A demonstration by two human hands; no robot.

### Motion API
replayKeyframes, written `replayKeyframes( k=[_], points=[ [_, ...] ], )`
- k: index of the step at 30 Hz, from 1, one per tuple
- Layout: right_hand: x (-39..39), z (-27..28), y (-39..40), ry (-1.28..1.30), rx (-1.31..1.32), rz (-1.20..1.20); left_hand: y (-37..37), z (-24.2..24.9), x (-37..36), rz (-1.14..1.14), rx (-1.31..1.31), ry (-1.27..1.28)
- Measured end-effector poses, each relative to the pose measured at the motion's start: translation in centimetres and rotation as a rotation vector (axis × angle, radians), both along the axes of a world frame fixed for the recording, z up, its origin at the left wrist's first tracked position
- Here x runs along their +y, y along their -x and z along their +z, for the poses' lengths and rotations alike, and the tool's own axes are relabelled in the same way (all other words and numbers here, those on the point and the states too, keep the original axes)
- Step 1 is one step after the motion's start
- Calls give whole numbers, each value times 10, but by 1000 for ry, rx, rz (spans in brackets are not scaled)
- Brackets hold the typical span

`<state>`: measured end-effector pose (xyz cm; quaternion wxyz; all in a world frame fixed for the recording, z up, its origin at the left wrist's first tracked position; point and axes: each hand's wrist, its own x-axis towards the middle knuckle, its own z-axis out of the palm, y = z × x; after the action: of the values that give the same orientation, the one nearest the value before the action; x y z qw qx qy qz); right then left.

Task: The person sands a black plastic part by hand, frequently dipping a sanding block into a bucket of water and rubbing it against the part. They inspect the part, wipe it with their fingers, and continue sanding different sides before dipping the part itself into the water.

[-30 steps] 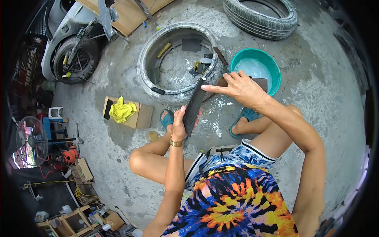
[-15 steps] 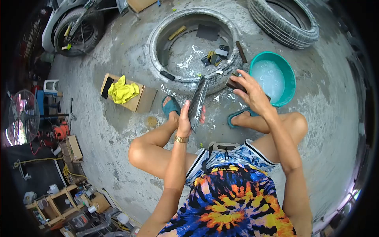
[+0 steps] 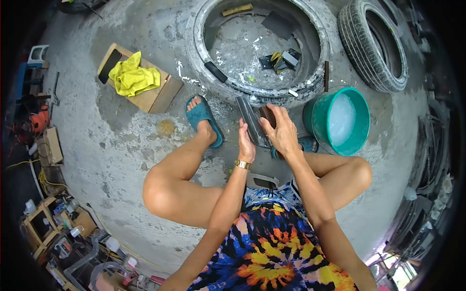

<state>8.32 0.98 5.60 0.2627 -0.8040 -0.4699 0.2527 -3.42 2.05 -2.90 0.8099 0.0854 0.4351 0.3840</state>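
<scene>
My left hand [image 3: 246, 143] is wrapped round a long, dark, glossy piece with a carbon-fibre weave [image 3: 251, 120], held tilted above the floor between my legs. In my right hand [image 3: 283, 132] is a small dark brown sanding block [image 3: 266, 115], its fingers bent over it. The block is right against the piece's right side; whether they touch is hard to tell. Just beyond my hands lies a wet, whitish tyre [image 3: 213, 89]. To the right is a teal bucket [image 3: 365, 127] of cloudy water.
Inside the tyre ring are sandpaper pieces [image 3: 279, 24] and several small pads [image 3: 290, 58]. A black block [image 3: 215, 71] rests on its rim. Left, a yellow cloth [image 3: 134, 77] covers part of a wooden box [image 3: 165, 94]. Another tyre [image 3: 357, 46] leans at upper right.
My right hand has moved from beside the bucket to the carbon-fibre piece, bringing the sanding block with it. The camera view has turned, so the surroundings have shifted.
</scene>
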Motion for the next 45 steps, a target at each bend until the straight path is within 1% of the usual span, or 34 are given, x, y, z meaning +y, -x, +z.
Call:
replayKeyframes(
  k=[1, 2, 4, 5, 6, 8, 10, 12, 13, 14, 16, 17, 20, 21, 24, 25, 28, 29, 32, 33, 34, 35, 37, 39, 40, 42, 43, 45],
  points=[
    [3, -1, 1, 32, -12, 17, -7, -9, 1, 105, 74, 16],
    [6, -3, 2, 47, -18, 29, -5, -15, 0, 116, 69, 31],
    [12, -5, 3, -32, -41, 56, -3, -7, 6, -88, 120, -309],
    [14, -4, 3, -42, -44, 35, -8, -2, 6, -64, 124, -344],
    [17, -3, 1, -28, -53, 40, -11, -8, 6, -59, 116, -330],
    [23, -3, -1, -58, -68, 22, -18, -18, 8, -37, 202, -262],
    [32, -4, 1, -42, -86, 0, -23, -8, 10, -32, 176, -271],
    [38, -6, 4, -51, -149, 38, -28, -2, 6, -31, 137, -300],
    [31, -12, 6, -79, -197, 95, -31, -6, 6, -48, 92, -306],
    [18, -17, 8, -125, -224, 131, -32, -5, 2, -68, 172, -310],
    [-3, -15, 14, -76, -169, 118, -27, 7, 9, -160, 160, -333],
    [-2, -17, 10, -48, -138, 128, -28, 8, 8, -147, 188, -373],
    [55, -22, -1, -72, -153, 118, -27, 8, -1, -170, 215, -365],
    [64, -21, -1, -35, -170, 115, -25, 10, -1, -182, 228, -371],
    [20, -19, 5, -74, -123, 146, -24, 10, 12, -199, 267, -414],
    [9, -15, 11, -85, -166, 163, -22, 11, 12, -211, 235, -386],
    [36, -20, 5, -73, -102, 119, -25, 8, 8, -154, 282, -412],
    [50, -21, 4, -59, -124, 95, -26, 9, 4, -153, 279, -402],
    [36, -20, 8, -79, -157, 99, -24, 7, 6, -193, 369, -406],
    [16, -24, 10, -105, -167, 135, -23, 10, 11, -195, 342, -424],
    [7, -20, 13, -80, -163, 149, -22, 13, 12, -228, 319, -388],
    [9, -25, 10, -87, -142, 139, -23, 14, 12, -204, 316, -407],
    [41, -23, 6, -60, -121, 104, -26, 12, 11, -187, 310, -417],
    [61, -23, 5, -4, -157, 88, -28, 7, 5, -201, 379, -380],
    [54, -22, 6, -9, -159, 92, -28, 7, 7, -196, 378, -383],
    [20, -25, 7, -124, -212, 132, -28, 9, 10, -208, 349, -458],
    [12, -23, 9, -106, -165, 128, -29, 9, 9, -187, 365, -462],
    [29, -28, 4, -94, -163, 126, -32, 5, 8, -164, 384, -445]
  ],
)
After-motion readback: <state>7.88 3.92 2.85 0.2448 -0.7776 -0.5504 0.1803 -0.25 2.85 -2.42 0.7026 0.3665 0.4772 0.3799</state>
